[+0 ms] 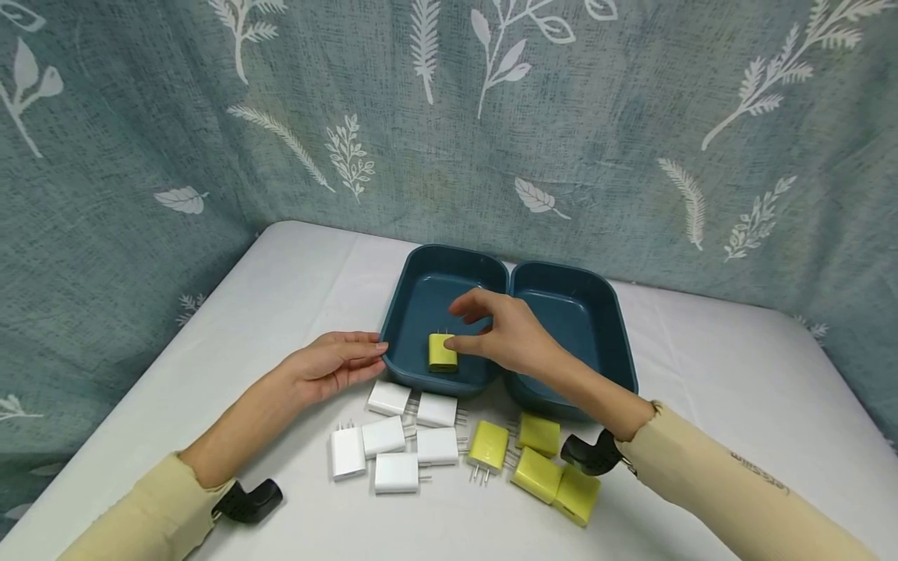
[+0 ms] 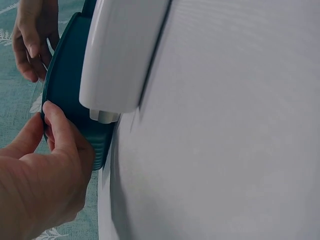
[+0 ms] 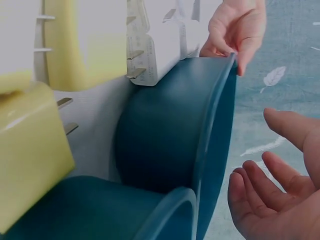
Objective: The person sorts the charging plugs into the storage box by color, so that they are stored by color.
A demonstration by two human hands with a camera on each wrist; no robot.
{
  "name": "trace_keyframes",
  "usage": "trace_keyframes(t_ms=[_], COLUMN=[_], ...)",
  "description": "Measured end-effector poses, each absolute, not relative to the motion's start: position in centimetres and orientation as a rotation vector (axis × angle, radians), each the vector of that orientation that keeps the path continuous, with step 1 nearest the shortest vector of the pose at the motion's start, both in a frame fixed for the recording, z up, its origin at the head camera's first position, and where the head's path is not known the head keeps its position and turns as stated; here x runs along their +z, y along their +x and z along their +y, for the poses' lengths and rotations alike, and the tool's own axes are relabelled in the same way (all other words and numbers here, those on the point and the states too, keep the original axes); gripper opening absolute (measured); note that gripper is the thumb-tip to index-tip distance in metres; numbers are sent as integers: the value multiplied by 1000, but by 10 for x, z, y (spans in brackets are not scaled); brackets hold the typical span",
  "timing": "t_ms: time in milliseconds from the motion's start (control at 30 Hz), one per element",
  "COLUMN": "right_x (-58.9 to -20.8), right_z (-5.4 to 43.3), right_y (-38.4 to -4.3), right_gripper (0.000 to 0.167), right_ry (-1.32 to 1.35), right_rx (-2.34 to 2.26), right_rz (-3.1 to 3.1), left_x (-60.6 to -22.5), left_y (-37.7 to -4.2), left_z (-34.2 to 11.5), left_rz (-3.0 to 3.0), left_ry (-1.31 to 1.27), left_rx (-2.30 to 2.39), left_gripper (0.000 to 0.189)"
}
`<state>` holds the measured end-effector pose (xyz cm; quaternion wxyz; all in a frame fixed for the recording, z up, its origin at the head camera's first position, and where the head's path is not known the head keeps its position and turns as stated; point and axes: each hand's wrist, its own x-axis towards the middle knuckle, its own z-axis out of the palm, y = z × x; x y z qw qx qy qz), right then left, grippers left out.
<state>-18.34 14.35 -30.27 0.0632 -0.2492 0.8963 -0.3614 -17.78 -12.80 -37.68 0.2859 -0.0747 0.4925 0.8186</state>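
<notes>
Along the near side: white tabletop [image 1: 351,530], stretching out left and right of the trays.
Wrist cameras: two, black; the right one [image 1: 589,454] hangs just beside the yellow group.
Yellow chargers [image 1: 536,474]: five; four lie close together before the trays, prongs pointing various ways.
White chargers [image 1: 396,473]: six, left of the yellow group, the back ones just beside the left tray, blocking its front.
Left hand [image 1: 337,366]: pinches the left tray's outer rim between thumb and fingers.
Left tray [image 1: 421,300]: blue, rounded; the fifth yellow charger [image 1: 440,358] is inside.
Right hand [image 1: 508,331]: loose, fingers apart, over that charger; contact cannot be told.
Right tray [image 1: 554,312]: beside the left one; the right forearm [image 1: 596,393] crosses it.
Far edge: leaf-patterned curtain [image 1: 435,179] behind the table.
</notes>
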Motion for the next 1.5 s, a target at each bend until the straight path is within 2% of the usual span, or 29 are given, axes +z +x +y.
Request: trace_keyframes(t_ms=[367,800,1267,1500], right_x=[-293,-285,-293,-305], right_z=[169,207,247,263], right_y=[-164,-125,-79,-61], right_gripper=[40,34,32,38], right_ry=[-701,-687,-643,-534], right_rx=[-1157,-1154,-1099,-988], right_rz=[2740,2780,2869,2942], left_x=[-379,-378,-378,-378], left_y=[-177,-178,-179,-179], left_z=[-129,-128,-128,-128], left_rz=[1326,1321,1313,1312], left_ry=[-193,-203,-212,-219], left_rx=[2186,2188,2193,2189], left_gripper=[53,50,50,50])
